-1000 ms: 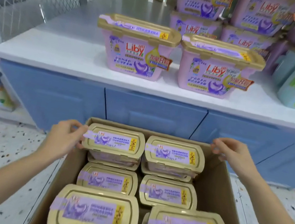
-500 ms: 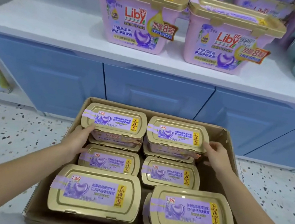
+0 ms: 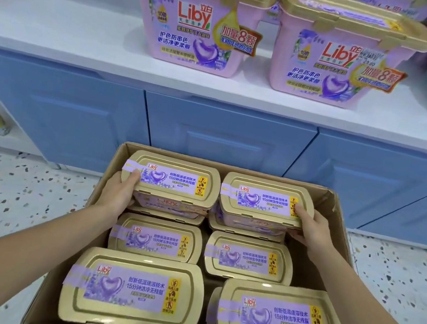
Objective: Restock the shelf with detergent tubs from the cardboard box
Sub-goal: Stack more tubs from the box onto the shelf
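Gold lids top the two tubs at the far edge of the box (image 3: 339, 209); the left hand (image 3: 115, 196) grips the left tub (image 3: 174, 180) by its outer end, the right hand (image 3: 311, 230) the right tub (image 3: 262, 202). Held one-ended, either could tilt, slip or catch the box wall short of the shelf (image 3: 59, 29).

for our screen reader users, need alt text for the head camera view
Seen from above, a person's left hand grips the far-left tub and the right hand the far-right tub in an open cardboard box of gold-lidded detergent tubs. Two pink tubs stand on the white shelf beyond.
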`<state>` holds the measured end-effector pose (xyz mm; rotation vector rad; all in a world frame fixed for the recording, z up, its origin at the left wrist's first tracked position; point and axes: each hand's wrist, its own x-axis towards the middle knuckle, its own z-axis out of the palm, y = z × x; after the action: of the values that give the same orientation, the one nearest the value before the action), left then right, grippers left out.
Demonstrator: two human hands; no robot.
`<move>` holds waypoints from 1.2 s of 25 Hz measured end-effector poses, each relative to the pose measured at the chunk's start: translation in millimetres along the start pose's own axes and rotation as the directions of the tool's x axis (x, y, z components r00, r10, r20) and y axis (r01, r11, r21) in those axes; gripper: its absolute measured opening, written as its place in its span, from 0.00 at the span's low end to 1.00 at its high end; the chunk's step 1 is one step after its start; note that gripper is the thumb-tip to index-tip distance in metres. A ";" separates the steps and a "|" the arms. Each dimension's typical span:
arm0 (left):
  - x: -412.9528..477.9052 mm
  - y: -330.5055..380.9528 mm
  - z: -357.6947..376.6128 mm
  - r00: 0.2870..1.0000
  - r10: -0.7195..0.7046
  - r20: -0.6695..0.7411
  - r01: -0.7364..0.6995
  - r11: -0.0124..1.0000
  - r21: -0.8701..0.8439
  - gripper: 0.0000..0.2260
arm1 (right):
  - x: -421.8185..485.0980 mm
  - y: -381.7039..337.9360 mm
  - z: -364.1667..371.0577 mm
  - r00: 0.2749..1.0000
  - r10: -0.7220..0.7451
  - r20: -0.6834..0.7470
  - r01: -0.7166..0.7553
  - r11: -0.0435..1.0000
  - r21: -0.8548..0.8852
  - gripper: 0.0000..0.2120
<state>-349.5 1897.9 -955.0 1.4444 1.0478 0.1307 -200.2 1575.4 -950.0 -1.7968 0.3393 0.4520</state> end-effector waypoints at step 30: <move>-158.3 286.4 -115.9 0.866 0.495 -0.072 -0.500 0.860 -0.100 0.09 | -142.0 -313.5 -99.8 0.803 -0.567 -0.184 0.525 0.819 -0.229 0.14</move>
<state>-371.0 1938.3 -610.9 1.5838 0.6642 0.5918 -170.7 1561.9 -593.1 -2.0166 -0.0686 -0.1646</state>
